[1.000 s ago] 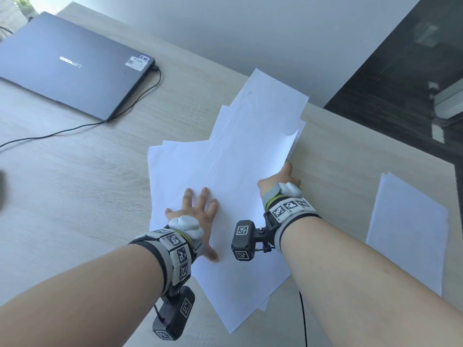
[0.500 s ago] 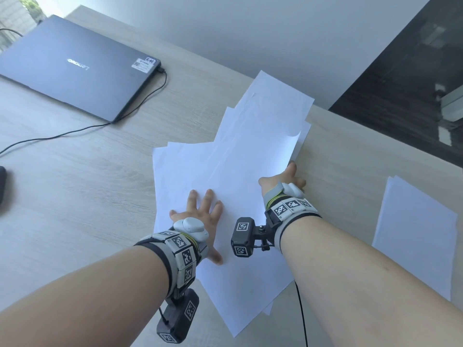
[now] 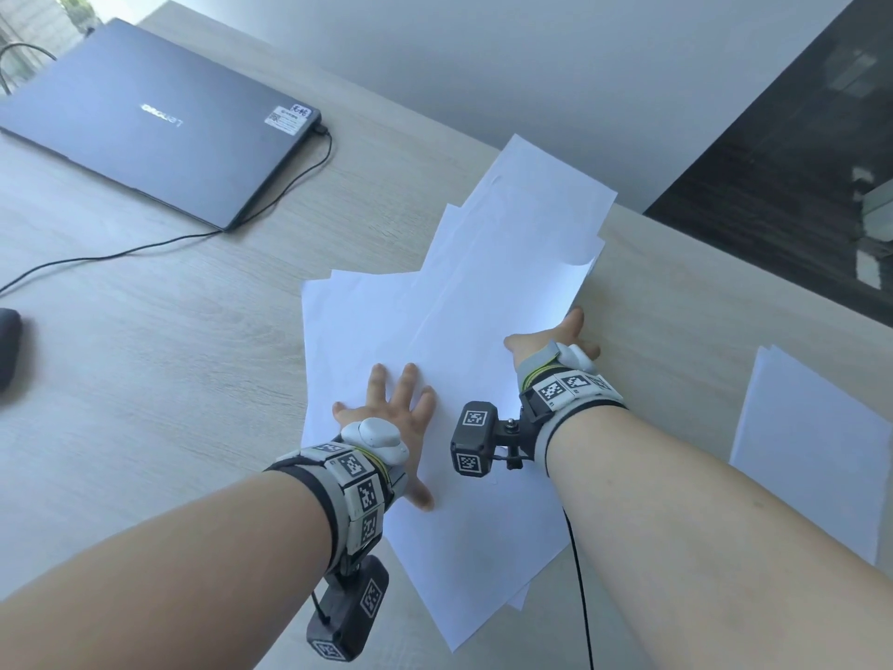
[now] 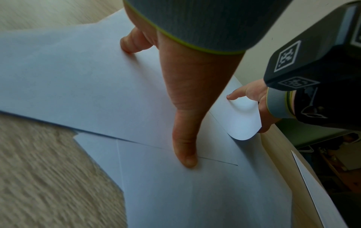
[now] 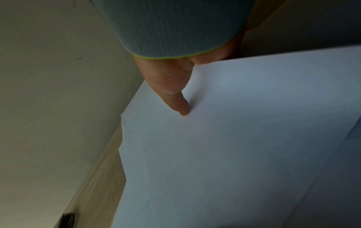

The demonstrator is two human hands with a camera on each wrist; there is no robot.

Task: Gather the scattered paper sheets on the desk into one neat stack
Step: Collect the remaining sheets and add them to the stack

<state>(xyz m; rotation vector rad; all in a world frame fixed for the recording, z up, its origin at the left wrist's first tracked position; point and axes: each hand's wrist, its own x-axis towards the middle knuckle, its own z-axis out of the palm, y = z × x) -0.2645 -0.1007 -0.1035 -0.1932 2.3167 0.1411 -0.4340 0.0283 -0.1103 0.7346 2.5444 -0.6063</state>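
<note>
Several white paper sheets (image 3: 473,292) lie fanned and overlapping in the middle of the wooden desk (image 3: 169,379). My left hand (image 3: 391,408) presses flat on the pile's near-left part, fingers spread; its thumb (image 4: 185,138) lies across a sheet edge. My right hand (image 3: 555,340) pinches the right edge of the top sheet (image 4: 242,123), which curls up there. The thumb (image 5: 175,95) sits on top of that sheet (image 5: 234,138) and the fingers go beneath it. A second small pile of sheets (image 3: 812,452) lies apart at the right.
A closed dark laptop (image 3: 145,123) lies at the back left, and its black cable (image 3: 121,256) runs across the desk. A dark object (image 3: 7,350) sits at the left edge. The desk's far edge (image 3: 725,253) passes just behind the sheets.
Both hands stay where they were on the sheets. Only the head view has drifted slightly.
</note>
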